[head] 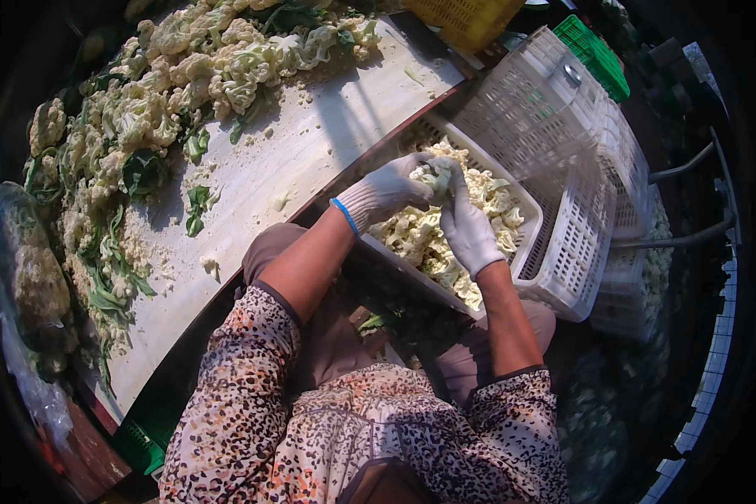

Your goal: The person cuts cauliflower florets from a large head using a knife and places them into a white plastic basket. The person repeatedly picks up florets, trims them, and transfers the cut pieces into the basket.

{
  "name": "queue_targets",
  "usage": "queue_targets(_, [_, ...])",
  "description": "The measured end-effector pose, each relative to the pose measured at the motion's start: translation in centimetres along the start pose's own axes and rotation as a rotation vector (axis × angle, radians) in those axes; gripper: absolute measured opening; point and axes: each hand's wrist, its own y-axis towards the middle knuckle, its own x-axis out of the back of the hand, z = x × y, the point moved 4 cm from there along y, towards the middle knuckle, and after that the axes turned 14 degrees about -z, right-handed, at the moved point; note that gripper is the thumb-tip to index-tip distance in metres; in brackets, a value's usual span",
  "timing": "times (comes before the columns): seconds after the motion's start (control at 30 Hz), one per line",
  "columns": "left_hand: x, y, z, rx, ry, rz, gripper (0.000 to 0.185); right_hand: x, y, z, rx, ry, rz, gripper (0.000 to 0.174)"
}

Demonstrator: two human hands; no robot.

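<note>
Both of my hands wear white knit gloves and meet above a white plastic crate [529, 242] of cut cauliflower florets [416, 242]. My left hand [390, 189], with a blue cuff edge at the wrist, curls around a pale green cauliflower piece [440, 176]. On the other side of that piece are the fingers of my right hand [469, 230]. Gloved fingers partly cover the piece, so its full shape is hidden. The crate stands in front of my knees, right beside the table edge.
A pale tabletop [277, 170] on my left bears a long heap of cauliflower [183, 82] with leaves and crumbs. White crates [573, 252] stand on the right near a metal handle [680, 242]. Yellow [466, 22] and green crates [595, 60] are farther back. A plastic bag [28, 264] lies far left.
</note>
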Motion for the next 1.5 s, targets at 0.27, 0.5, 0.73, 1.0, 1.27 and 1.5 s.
queue_targets(0.27, [-0.2, 0.2, 0.7, 0.027, 0.01, 0.03, 0.071, -1.3, -1.6, 0.6, -0.301, 0.223, -0.118, 0.077])
queue_targets(0.5, [0.4, 1.1, 2.3, 0.013, -0.065, 0.005, 0.074, -2.7, -1.4, 0.0, -0.441, 0.494, -0.194, 0.07])
queue_targets(0.73, [0.1, 0.7, 1.8, -0.014, -0.221, -0.007, 0.07, -1.6, -0.6, -0.9, -0.672, 1.077, -0.237, 0.064])
queue_targets(1.0, [0.4, 0.8, 1.7, -0.04, -0.323, -0.016, 0.08, 1.7, -1.2, 1.6, -0.438, 0.584, -0.281, 0.045])
queue_targets(1.27, [0.7, 1.0, 1.7, -0.153, -0.018, -0.183, 0.07, -0.1, 0.1, 3.6, -0.243, 0.361, -0.216, 0.061])
queue_targets(1.5, [1.0, 1.5, 1.6, -0.294, 0.137, -0.284, 0.061, -2.0, 0.8, 3.7, -0.262, 0.332, -0.272, 0.069])
